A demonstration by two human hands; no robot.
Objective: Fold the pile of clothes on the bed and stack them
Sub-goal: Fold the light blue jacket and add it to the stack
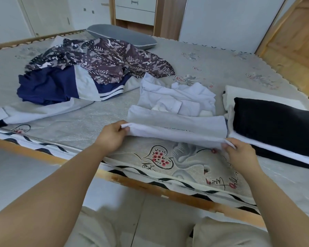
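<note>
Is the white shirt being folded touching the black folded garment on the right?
Cannot tell. In the head view the white shirt ends right beside the black garment, but a pale folded layer lies at that seam, so neither contact nor a gap shows plainly.

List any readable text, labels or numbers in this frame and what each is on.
None can be read.
Brush-style script on the mattress cover beside the heart print: too stylised and blurred to read.
Small dark print on the white garment that both hands hold: too blurred to read.

Folded stack [275, 122] cut off rightward
</note>
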